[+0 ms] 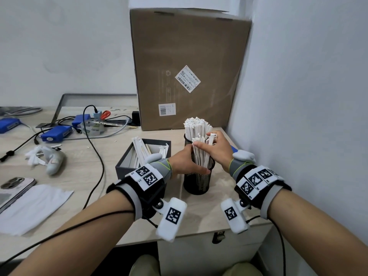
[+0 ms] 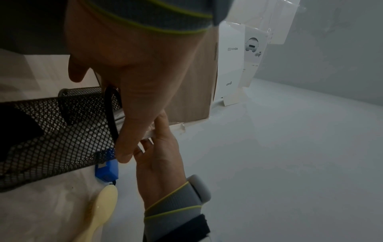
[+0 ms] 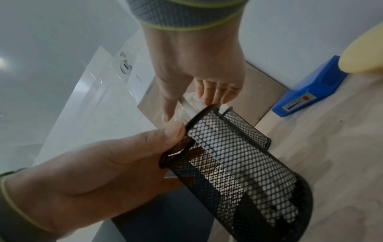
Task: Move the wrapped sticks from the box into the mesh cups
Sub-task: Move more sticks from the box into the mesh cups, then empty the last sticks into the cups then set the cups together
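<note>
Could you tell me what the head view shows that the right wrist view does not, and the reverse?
Only the head view shows the dark box with wrapped sticks left in it, the cluttered desk with a phone and blue devices, and the far cup's tall stick bundle.

Only the right wrist view shows the near mesh cup's sticks through its mesh down to the base.

Both show the left hand at the cup's rim and the right hand on the sticks.

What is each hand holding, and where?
Left hand grips the near mesh cup at its rim. Right hand holds wrapped sticks near their tops, above that cup.
</note>
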Demonstrator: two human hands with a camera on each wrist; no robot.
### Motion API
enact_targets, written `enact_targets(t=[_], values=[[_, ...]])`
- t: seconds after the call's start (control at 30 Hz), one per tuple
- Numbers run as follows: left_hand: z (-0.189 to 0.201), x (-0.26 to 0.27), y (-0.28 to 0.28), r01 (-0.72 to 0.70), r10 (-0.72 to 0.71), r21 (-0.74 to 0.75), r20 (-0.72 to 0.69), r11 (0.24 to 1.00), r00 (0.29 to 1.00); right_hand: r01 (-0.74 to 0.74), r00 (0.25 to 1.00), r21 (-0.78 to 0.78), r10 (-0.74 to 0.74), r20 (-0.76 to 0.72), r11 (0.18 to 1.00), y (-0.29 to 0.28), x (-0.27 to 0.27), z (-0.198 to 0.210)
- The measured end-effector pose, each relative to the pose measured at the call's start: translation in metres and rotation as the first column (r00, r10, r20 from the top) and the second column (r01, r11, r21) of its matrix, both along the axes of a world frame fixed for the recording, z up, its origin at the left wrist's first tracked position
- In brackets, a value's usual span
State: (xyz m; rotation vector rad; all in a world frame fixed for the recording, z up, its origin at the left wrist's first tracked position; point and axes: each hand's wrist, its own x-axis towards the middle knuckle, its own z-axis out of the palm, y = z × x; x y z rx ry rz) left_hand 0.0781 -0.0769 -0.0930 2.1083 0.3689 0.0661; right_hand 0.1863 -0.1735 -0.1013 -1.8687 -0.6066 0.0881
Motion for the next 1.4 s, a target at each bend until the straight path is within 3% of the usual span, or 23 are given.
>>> enact_targets(t=[0.07,0.23,0.37,0.5,0.6,0.7,0.8,0.9,1.07,1.23,1.3,1.4], values=[[-0.002,0.000,-0.001,0.015,-0.015,-0.016,0.011,1.000,1.000,0.004,1.000,-0.008,-0.004,0.025,1.000,0.002,0.000,0.001],[-0.006,-0.002,-0.003,-0.018,0.019,-0.044,0.042,0.999,0.999,-0.023,0.984,-0.212,0.059,0.168,0.977,-0.003,-0.001,0.010],[-0.007,-0.004,-0.003,-0.023,0.026,-0.051,0.053,0.998,0.998,-0.027,0.952,-0.104,0.057,0.301,0.994,-0.008,0.006,0.007],[-0.004,-0.006,-0.004,-0.016,0.019,-0.069,0.049,0.997,0.999,-0.104,0.903,-0.154,0.158,0.399,0.983,-0.011,0.004,0.004],[0.002,-0.010,-0.008,-0.009,0.019,-0.085,0.119,0.996,0.993,-0.023,0.890,-0.037,0.037,0.454,0.999,-0.010,0.001,0.007],[0.017,-0.019,-0.003,-0.082,0.106,-0.108,0.242,0.991,0.965,0.039,0.864,0.097,-0.082,0.498,0.995,-0.006,-0.012,0.021],[0.031,-0.032,0.019,-0.215,0.263,-0.176,0.321,0.961,0.910,0.012,0.891,0.101,-0.057,0.450,0.995,0.003,-0.038,0.038],[0.034,-0.046,0.054,-0.382,0.429,-0.199,0.335,0.903,0.839,-0.043,0.918,-0.152,0.099,0.385,0.987,0.024,-0.065,0.044],[0.019,-0.071,0.096,-0.520,0.503,0.044,0.200,0.853,0.841,-0.015,0.897,-0.624,0.286,0.337,0.781,0.060,-0.090,0.044],[0.006,-0.084,0.112,-0.539,0.518,0.269,0.150,0.798,0.842,-0.116,0.926,-0.724,0.338,0.170,0.680,0.079,-0.093,0.040],[0.002,-0.085,0.114,-0.497,0.498,0.239,0.061,0.834,0.865,-0.236,0.932,-0.692,0.361,0.038,0.682,0.083,-0.091,0.036],[-0.004,-0.082,0.109,-0.445,0.460,0.234,-0.011,0.864,0.888,-0.294,0.938,-0.665,0.341,-0.062,0.686,0.084,-0.089,0.033]])
